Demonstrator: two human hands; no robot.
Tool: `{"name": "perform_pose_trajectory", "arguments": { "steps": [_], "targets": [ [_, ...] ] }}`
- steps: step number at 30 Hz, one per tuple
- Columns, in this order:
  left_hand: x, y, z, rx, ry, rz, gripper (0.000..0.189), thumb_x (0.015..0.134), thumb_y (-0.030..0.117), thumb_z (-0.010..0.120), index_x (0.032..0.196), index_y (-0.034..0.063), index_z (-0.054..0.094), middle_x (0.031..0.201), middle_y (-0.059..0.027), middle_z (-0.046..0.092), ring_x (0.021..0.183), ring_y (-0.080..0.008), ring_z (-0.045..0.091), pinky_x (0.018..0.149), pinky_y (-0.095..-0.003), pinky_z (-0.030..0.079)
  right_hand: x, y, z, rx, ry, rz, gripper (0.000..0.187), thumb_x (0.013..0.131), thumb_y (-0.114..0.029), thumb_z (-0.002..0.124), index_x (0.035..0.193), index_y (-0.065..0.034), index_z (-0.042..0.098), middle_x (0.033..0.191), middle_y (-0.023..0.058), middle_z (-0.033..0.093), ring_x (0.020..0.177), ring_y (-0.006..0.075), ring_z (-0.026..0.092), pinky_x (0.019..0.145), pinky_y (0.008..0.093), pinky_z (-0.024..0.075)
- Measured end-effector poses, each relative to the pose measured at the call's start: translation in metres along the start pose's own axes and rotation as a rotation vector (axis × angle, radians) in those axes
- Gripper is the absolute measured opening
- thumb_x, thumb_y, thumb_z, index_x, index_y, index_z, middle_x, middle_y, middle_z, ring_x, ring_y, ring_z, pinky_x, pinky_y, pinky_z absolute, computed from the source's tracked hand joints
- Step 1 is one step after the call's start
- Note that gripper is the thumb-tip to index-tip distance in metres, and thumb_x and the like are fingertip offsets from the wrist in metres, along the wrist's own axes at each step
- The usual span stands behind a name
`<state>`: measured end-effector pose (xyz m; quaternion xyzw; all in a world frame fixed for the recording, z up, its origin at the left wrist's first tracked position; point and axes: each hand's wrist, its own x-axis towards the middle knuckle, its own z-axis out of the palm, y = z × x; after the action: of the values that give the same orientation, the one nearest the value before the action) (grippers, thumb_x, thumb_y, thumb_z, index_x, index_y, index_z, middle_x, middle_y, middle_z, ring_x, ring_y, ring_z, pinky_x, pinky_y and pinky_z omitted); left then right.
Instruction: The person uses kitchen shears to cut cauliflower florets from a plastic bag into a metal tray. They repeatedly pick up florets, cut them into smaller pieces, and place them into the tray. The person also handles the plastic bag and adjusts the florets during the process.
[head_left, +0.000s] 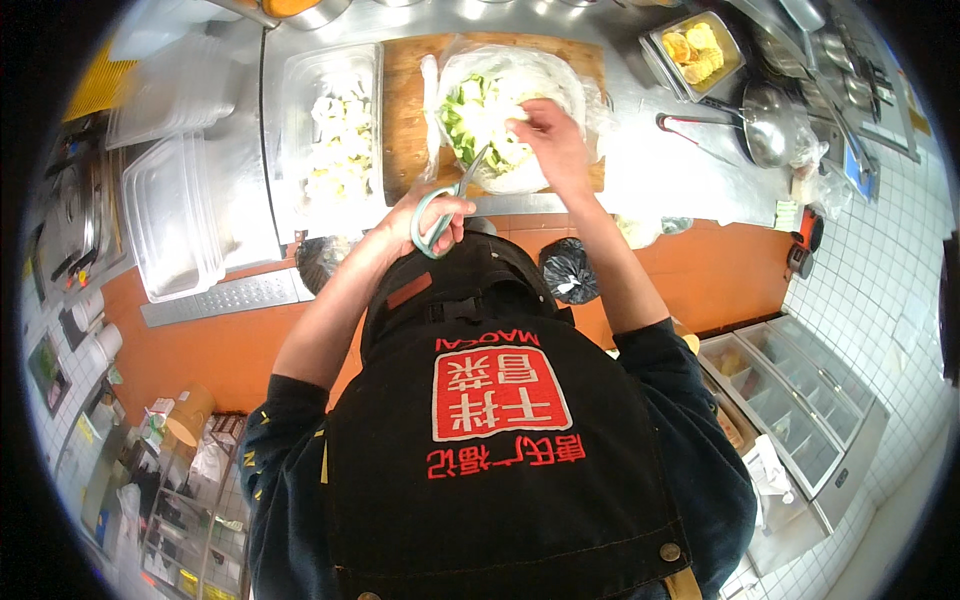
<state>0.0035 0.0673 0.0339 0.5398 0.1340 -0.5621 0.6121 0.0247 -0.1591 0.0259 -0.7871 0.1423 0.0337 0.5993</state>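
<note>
My left hand (435, 221) holds a pair of scissors (444, 214) with pale green handles, its blades pointing up and right toward a bag-lined tub (574, 82). In the tub lie pale green leafy vegetables (474, 112). My right hand (551, 131) is over the tub's right part, its fingertips at the vegetables; glare hides whether a piece is between them. The tub stands on a wooden cutting board (405, 82). Left of the board, a clear plastic container (379, 120) holds cut whitish-green pieces (341, 142).
Clear containers (169, 217) are stacked at the left. A metal container with yellow food (694, 52) stands at the back right, near a steel pan (769, 124) and a red-handled utensil (694, 120). Black plastic bags (568, 268) lie below the counter edge.
</note>
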Motion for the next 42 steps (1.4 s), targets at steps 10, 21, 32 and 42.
{"name": "perform_pose_trajectory", "arguments": {
  "steps": [10, 21, 32, 42],
  "targets": [
    [-0.010, -0.014, -0.016, -0.118, -0.034, 0.001, 0.027, 0.082, 0.025, 0.069, 0.077, -0.0014, 0.063, 0.067, -0.0158, 0.065, 0.046, -0.0190, 0.060, 0.042, -0.0302, 0.048, 0.039, -0.006, 0.048, -0.467, -0.178, -0.297, 0.036, 0.087, -0.012, 0.067, 0.123, -0.0080, 0.063, 0.123, 0.0135, 0.063, 0.113, 0.0299, 0.060, 0.100, 0.0380, 0.0469],
    [0.090, 0.029, 0.009, -0.532, -0.288, -0.005, 0.026, 0.084, 0.022, 0.066, 0.089, -0.0028, 0.064, 0.086, -0.0179, 0.068, 0.078, -0.0280, 0.069, 0.074, -0.0381, 0.059, 0.096, 0.027, -0.025, -0.886, -0.395, -0.481, 0.038, 0.079, -0.004, 0.063, 0.117, -0.0092, 0.063, 0.123, 0.0088, 0.056, 0.114, 0.0337, 0.051, 0.101, 0.0427, 0.0414],
    [0.079, 0.028, 0.004, -0.476, -0.255, -0.017, 0.029, 0.083, 0.026, 0.075, 0.070, 0.0086, 0.055, 0.067, -0.0090, 0.060, 0.044, -0.0116, 0.051, 0.038, -0.0244, 0.040, 0.085, 0.011, -0.027, -0.535, -0.187, -0.318, 0.033, 0.084, -0.010, 0.070, 0.116, -0.0056, 0.063, 0.113, 0.0095, 0.065, 0.103, 0.0256, 0.060, 0.091, 0.0354, 0.0493],
    [-0.047, -0.042, -0.063, -0.541, -0.076, 0.043, 0.026, 0.088, 0.024, 0.067, 0.069, 0.0091, 0.057, 0.062, -0.0109, 0.063, 0.036, -0.0137, 0.050, 0.033, -0.0237, 0.037, 0.041, -0.042, 0.127, -0.231, -0.479, -0.030, 0.042, 0.085, -0.018, 0.074, 0.121, -0.0019, 0.059, 0.112, 0.0096, 0.068, 0.101, 0.0183, 0.065, 0.088, 0.0303, 0.0520]
  ]
}}
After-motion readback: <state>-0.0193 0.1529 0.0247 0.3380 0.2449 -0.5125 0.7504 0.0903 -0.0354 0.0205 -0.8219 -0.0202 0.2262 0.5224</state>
